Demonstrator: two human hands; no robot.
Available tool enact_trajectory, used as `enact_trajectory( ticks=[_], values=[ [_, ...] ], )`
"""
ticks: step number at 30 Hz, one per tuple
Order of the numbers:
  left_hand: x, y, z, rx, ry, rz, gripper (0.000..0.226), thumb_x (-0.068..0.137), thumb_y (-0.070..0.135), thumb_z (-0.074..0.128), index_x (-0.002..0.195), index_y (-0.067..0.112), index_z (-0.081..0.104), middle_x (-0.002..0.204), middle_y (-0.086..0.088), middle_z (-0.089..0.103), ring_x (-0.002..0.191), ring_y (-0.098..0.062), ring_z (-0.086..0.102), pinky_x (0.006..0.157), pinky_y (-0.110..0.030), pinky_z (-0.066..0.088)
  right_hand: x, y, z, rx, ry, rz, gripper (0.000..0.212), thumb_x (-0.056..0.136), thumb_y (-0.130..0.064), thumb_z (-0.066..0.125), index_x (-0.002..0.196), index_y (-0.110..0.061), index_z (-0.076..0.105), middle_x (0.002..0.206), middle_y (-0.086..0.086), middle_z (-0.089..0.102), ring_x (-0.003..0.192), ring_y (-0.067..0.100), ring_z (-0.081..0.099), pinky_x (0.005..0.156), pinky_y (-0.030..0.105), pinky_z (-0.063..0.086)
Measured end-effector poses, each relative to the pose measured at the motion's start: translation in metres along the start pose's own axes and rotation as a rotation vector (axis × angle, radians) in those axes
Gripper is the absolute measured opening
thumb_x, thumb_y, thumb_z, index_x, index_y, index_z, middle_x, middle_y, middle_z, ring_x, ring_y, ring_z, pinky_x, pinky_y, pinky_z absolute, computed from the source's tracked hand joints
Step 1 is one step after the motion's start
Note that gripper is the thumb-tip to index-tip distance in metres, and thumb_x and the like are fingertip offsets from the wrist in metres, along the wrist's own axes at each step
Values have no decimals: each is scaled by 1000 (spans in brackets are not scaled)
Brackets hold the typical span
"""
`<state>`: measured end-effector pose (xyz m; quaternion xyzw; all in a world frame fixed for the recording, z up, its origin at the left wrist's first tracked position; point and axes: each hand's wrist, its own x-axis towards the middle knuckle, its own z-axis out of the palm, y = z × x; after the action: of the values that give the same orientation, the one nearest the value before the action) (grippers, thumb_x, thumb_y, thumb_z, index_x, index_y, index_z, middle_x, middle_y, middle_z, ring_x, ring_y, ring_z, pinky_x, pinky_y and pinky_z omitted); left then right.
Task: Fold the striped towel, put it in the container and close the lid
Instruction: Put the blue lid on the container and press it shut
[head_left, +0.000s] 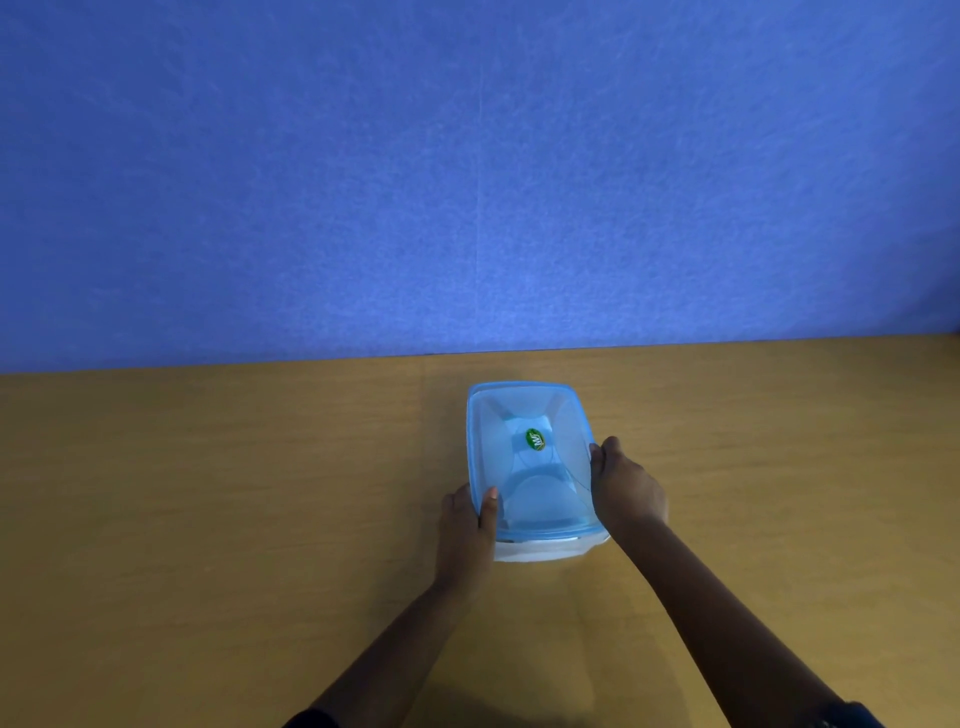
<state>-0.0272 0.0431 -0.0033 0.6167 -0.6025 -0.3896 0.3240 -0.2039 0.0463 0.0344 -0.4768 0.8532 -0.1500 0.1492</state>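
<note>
A translucent white container (545, 551) stands on the wooden table, a little right of centre. A translucent blue lid (530, 415) with a small green oval sticker lies on top of it. My left hand (467, 525) grips the lid's near left edge, thumb on top. At the right edge, my right hand (626, 488) holds the lid with its fingers curled over the rim. The striped towel cannot be made out; the cloudy lid hides whatever is inside.
The wooden table (208, 493) stretches wide to both sides and toward me. A blue felt wall (467, 182) rises just behind the table's far edge, close to the container's back.
</note>
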Motion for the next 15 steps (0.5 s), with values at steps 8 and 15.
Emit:
enact_trajectory(
  ticks=[8, 15],
  values=[
    [2, 5, -2, 9, -47, -10, 35, 95, 28, 43, 120, 6, 53, 117, -15, 59, 112, -25, 50, 97, -30, 39, 11, -6, -13, 29, 31, -14, 34, 98, -42, 23, 90, -16, 42, 73, 8, 57, 66, 30, 48, 60, 33, 37],
    [-1, 19, -11, 62, 72, 68, 24, 93, 20, 48, 96, -1, 59, 94, -21, 63, 95, -32, 55, 85, -39, 43, 21, -12, -24, 105, 154, -73, 29, 96, -44, 31, 106, -23, 48, 69, 3, 54, 67, 28, 49, 58, 32, 36]
  ],
)
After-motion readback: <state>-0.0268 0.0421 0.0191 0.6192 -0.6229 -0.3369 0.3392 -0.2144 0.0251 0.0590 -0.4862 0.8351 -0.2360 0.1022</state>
